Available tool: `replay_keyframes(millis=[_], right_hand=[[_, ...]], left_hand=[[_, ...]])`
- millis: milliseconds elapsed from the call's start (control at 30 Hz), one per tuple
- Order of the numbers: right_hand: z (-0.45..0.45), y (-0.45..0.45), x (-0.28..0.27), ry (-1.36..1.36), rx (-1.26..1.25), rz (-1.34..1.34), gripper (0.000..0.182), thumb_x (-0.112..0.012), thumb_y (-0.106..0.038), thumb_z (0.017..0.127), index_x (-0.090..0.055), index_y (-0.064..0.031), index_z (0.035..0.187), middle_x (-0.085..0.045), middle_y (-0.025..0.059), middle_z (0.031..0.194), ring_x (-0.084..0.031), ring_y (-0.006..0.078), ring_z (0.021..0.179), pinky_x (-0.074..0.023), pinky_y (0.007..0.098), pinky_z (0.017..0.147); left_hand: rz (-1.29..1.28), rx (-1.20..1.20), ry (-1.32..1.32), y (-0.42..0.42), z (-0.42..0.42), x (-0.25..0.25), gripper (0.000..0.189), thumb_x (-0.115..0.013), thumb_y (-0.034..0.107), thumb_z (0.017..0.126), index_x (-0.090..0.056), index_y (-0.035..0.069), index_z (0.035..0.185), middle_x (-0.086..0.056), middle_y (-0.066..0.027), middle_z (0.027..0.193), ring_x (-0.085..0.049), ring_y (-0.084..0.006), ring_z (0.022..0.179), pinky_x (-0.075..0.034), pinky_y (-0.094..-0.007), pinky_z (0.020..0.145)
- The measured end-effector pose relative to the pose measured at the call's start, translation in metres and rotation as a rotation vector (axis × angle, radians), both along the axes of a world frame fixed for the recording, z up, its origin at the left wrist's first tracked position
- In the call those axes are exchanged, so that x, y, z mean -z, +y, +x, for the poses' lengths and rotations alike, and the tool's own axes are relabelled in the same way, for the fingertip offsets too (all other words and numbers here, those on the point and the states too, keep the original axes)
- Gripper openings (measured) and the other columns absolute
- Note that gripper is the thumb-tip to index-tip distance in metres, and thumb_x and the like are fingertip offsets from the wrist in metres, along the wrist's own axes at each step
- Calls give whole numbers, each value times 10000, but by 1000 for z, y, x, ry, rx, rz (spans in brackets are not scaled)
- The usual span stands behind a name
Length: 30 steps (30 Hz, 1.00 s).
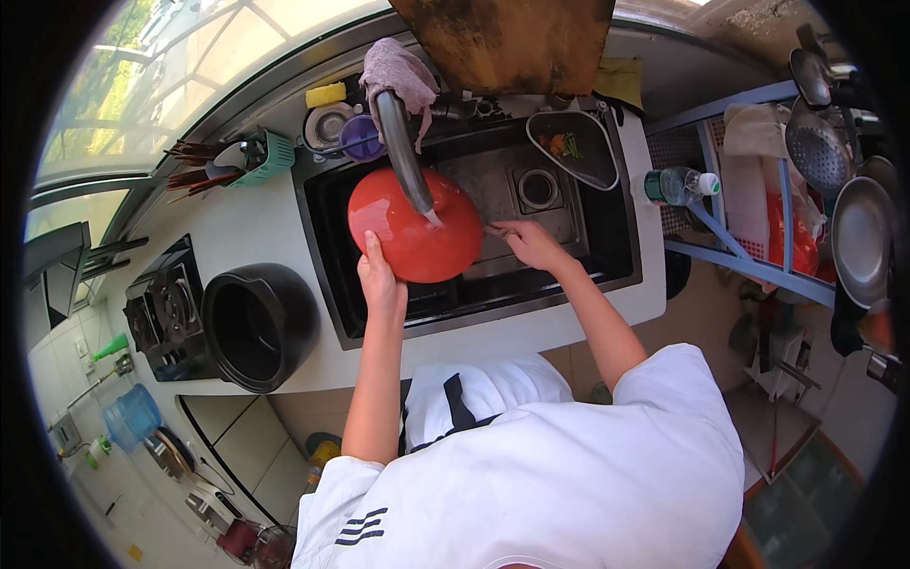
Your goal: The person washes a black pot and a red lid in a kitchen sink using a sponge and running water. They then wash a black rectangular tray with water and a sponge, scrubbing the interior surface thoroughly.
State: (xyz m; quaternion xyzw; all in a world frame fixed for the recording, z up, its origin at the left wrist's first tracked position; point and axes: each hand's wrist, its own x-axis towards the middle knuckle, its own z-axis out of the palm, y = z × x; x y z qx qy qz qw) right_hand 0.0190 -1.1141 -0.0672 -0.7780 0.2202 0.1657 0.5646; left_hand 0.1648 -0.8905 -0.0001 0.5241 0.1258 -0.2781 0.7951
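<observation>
A glossy red domed lid [455, 249] is held tilted over the black sink [327, 284]. My left hand [380, 281] grips its lower left rim, with the thumb on top. Water runs from the grey faucet [398, 135] onto the lid's surface. Close to the lid's right edge, my right hand [537, 245] pinches a small greyish-brown scrubber or cloth [499, 231], whose exact kind is unclear. The lid's underside is hidden. A black pot [249, 334] lies on its side on the white counter [441, 348], left of the sink.
A strainer basket [590, 171] with food scraps hangs in the sink's right corner. Behind are a cloth [398, 67] over the faucet, a yellow sponge [325, 94] and a cutting board [508, 43]. A plastic bottle [675, 186] lies right; a gas stove [167, 306] is left.
</observation>
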Motion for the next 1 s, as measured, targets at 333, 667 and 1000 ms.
replay_keyframes(millis=[333,667,1000], right_hand=[[86,-50,40,-311,568,-21,581,-450,-36,838,-355,43,1406,-456,251,1378,-448,323,1291,-357,370,1060],[183,-80,0,-132,504,360,545,-397,75,681,-562,-2,1196,-551,74,1156,-525,207,1067,-424,361,963],[178,-47,-26,-295,524,518,415,-419,71,672,-616,-43,1018,-506,-3,765,-455,133,644,-373,254,575]], left_hand=[[66,34,-6,16,-1,-11,361,-439,309,1016,-566,-13,1115,-644,-101,1104,-622,-164,983,-504,-307,892],[-51,56,122,-8,-21,-3,390,-439,334,1012,-553,-11,1152,-630,-102,1130,-612,-186,1034,-500,-337,918],[-44,197,155,-36,-29,5,370,-464,321,1006,-577,-13,1117,-653,-89,1083,-636,-167,958,-519,-301,834]])
